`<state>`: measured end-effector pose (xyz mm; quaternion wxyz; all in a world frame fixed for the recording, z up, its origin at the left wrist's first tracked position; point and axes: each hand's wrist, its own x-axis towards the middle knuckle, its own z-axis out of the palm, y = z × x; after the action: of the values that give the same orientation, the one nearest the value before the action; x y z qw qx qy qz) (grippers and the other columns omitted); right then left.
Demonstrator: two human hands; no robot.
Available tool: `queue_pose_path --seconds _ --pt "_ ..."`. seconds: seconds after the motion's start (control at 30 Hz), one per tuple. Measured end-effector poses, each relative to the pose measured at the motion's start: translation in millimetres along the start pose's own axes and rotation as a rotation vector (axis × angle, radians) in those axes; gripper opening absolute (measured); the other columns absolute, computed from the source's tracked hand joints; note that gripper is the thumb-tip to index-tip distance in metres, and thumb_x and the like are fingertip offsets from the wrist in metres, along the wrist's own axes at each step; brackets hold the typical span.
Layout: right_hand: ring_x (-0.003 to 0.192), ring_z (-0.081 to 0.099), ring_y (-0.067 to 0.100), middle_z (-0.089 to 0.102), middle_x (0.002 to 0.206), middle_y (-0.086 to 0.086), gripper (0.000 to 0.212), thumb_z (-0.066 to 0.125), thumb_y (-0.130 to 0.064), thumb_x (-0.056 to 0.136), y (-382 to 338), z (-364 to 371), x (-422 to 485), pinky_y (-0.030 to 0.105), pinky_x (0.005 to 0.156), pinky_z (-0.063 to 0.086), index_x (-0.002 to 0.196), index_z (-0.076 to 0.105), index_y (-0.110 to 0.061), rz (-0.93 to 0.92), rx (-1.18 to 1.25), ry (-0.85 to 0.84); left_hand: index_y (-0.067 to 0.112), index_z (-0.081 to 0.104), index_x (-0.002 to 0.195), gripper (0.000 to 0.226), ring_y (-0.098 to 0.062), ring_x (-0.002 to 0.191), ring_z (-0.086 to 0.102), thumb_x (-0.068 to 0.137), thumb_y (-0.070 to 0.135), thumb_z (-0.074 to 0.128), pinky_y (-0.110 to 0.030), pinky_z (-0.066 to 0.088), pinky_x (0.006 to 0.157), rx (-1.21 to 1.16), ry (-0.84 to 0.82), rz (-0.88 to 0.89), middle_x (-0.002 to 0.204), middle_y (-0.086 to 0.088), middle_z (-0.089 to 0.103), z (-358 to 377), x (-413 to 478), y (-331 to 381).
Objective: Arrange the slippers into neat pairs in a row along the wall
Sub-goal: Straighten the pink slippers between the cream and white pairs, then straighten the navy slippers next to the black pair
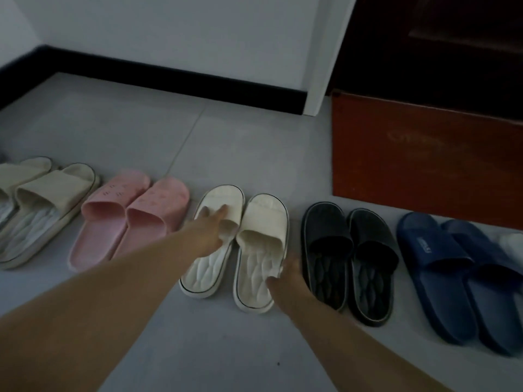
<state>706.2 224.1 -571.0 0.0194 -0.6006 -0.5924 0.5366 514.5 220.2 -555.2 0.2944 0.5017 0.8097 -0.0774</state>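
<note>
Nearest: your right hand (288,274) pinches the right white slipper (260,241) at its outer rim by the heel, thumb on the insole. The slipper lies just left of that hand, toe pointing away toward the wall (198,38). Farther: your left hand (209,230) rests flat, fingers straight, on the left white slipper (226,195). The toes nearly touch and the heels splay, so squaring probably starts at the heels.

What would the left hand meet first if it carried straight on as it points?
The left hand touches the strap of the left white slipper; past that toe, probably only bare floor, though depth is unclear.
</note>
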Motion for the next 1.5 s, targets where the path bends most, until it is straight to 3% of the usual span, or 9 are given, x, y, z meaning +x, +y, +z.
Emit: queue_pose_path --seconds 0.1,0.3,0.43,0.57,0.7,0.8,0.87,1.03,1.5 --pt "0.074 0.048 0.012 0.045 0.086 0.0 0.047 0.043 -0.003 0.088 6.0 -3.7 2.8 0.023 0.067 0.041 0.132 0.027 -0.006 0.014 0.035 -0.045 0.035 0.001 0.148 0.079 -0.044 0.137 0.03 0.09 0.021 0.053 -0.045 0.03 0.113 0.001 0.051 -0.009 0.159 -0.005 0.007 6.0 -6.9 -2.9" --pt "0.088 0.047 0.011 0.048 0.103 -0.002 0.043 0.047 -0.003 0.088 10.2 -39.2 -11.0 0.022 0.071 0.042 0.127 0.036 -0.018 -0.114 0.142 -0.086 0.035 0.018 0.145 0.07 -0.034 0.141 0.025 0.085 0.028 0.054 -0.047 0.019 0.117 0.028 0.118 -0.045 0.157 0.002 0.017 0.0 -9.2 17.8" --pt "0.11 0.047 0.016 0.047 0.13 0.004 0.056 0.052 0.005 0.085 48.2 -90.3 -12.2 0.032 0.097 0.043 0.134 0.037 -0.018 -0.184 0.158 0.236 0.022 0.037 0.14 0.057 -0.028 0.134 0.037 0.086 0.02 0.056 -0.033 0.026 0.111 -0.098 0.328 0.239 0.146 -0.006 0.042 0.7 -15.8 81.6" --pt "0.121 0.041 0.03 0.038 0.137 0.013 0.056 0.053 0.002 0.083 85.4 -154.9 -9.3 0.044 0.103 0.038 0.134 0.035 -0.012 -0.076 0.065 0.554 0.013 0.049 0.132 0.044 -0.023 0.128 0.047 0.088 0.011 0.054 -0.022 0.031 0.105 -0.338 0.272 0.439 0.139 -0.008 0.05 13.7 -21.0 154.8" --pt "0.13 0.04 0.034 0.037 0.147 0.014 0.071 0.054 -0.005 0.088 103.2 -183.9 4.9 0.042 0.105 0.036 0.146 0.014 -0.014 0.018 0.094 0.386 0.014 0.02 0.147 0.066 -0.028 0.138 0.035 0.092 0.025 0.053 -0.033 0.03 0.112 -0.357 0.033 0.253 0.152 -0.013 0.028 33.7 -10.2 192.0" --pt "0.132 0.035 0.026 0.034 0.148 0.007 0.065 0.044 0.003 0.092 104.4 -188.3 9.1 0.012 0.081 0.028 0.146 0.009 -0.008 -0.012 0.176 0.259 0.013 0.014 0.149 0.067 -0.03 0.138 0.033 0.094 0.027 0.05 -0.032 0.03 0.112 -0.375 -0.023 0.19 0.154 -0.016 0.023 42.8 -5.5 198.0" --pt "0.129 0.034 0.02 0.032 0.148 0.006 0.066 0.04 0.006 0.093 102.9 -189.4 9.5 0.008 0.068 0.026 0.148 0.006 -0.006 -0.032 0.232 0.219 0.014 0.016 0.149 0.066 -0.03 0.138 0.035 0.094 0.026 0.05 -0.033 0.03 0.112 -0.367 -0.005 0.181 0.154 -0.016 0.023 45.1 -2.7 198.1" --pt "0.142 0.022 0.019 0.019 0.157 0.004 0.071 0.037 0.01 0.093 105.8 -189.2 8.0 0.022 0.103 0.026 0.149 -0.001 -0.011 -0.06 0.349 0.166 0.018 0.021 0.147 0.061 -0.035 0.132 0.04 0.093 0.029 0.049 -0.036 0.034 0.109 -0.395 0.051 0.111 0.15 -0.017 0.028 48.6 1.6 201.2" --pt "0.134 0.036 0.026 0.037 0.145 0.01 0.059 0.035 0.012 0.089 108.3 -188.7 13.9 0.036 0.114 0.027 0.142 0.016 -0.005 -0.033 0.249 0.159 0.017 0.03 0.141 0.053 -0.043 0.12 0.047 0.093 0.028 0.049 -0.05 0.041 0.105 -0.473 0.126 0.001 0.14 -0.021 0.032 53.4 4.0 210.7"
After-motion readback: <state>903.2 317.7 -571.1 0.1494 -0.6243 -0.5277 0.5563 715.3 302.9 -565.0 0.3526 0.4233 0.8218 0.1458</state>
